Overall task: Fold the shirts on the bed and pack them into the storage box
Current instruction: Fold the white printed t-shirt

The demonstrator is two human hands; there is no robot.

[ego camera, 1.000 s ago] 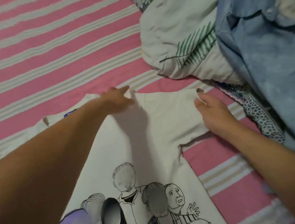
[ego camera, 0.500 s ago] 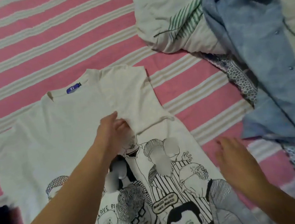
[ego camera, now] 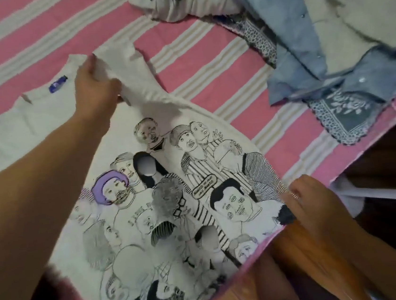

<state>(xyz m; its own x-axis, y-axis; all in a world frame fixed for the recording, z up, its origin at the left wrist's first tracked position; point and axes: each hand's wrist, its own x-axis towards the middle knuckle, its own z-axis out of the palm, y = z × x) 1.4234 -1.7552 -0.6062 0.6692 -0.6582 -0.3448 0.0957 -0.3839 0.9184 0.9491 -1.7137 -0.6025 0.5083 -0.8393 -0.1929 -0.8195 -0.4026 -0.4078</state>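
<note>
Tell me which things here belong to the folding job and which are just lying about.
Job: white printed T-shirt, left hand gripping its sleeve, right hand at its side edge, blue button shirt.
Lying about: striped bedsheet, patterned cloth.

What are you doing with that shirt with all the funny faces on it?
A person is folding a white printed T-shirt spread on the pink striped bed. The left hand grips the folded-in sleeve near the collar, and the right hand holds the shirt's side edge lower down. A blue shirt and other clothes lie piled to the right, not yet folded.
</note>
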